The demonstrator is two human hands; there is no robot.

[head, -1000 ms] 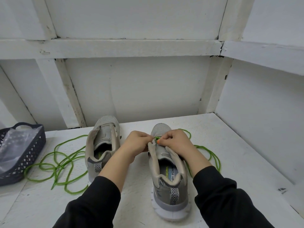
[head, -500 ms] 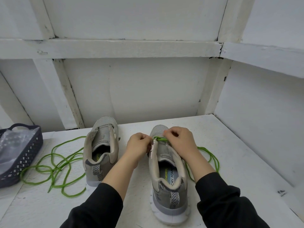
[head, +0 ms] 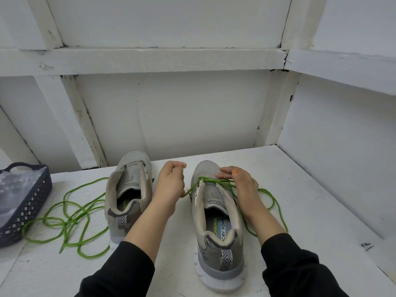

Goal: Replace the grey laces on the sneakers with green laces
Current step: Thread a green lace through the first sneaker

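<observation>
Now the green lace [head: 211, 180], a thin round cord, is threaded through the eyelets nearest the toe of a grey sneaker [head: 216, 224] that stands on the white counter [head: 310, 211] with its heel toward the person. One end runs from the eyelets to the left hand [head: 171, 185], whose fingers [head: 171, 168] are curled round it. The lace's green tip shows between thumb and forefinger. The other end passes beneath the right hand [head: 244, 187] and falls in a slack loop on the counter outside that wrist. The right hand's fingers lie nearly straight and flat on the mesh toe, pressing it and gripping nothing. The thumbnail is orange.

Under those fingers the sneaker has a woven mesh upper, a padded collar, a herringbone heel tab, a printed insole and a thick white sole.

Just outside the back of the left hand stands the second sneaker [head: 128, 189], with no lace and a slack tongue. Beyond it a second green lace [head: 70, 213] sprawls in tangled loops. Farther out that way sits a dark plastic basket [head: 30, 211] with lattice walls, holding crinkled clear plastic [head: 15, 189]. Past the fingertips rise white painted walls [head: 192, 114] crossed by rough battens.
</observation>
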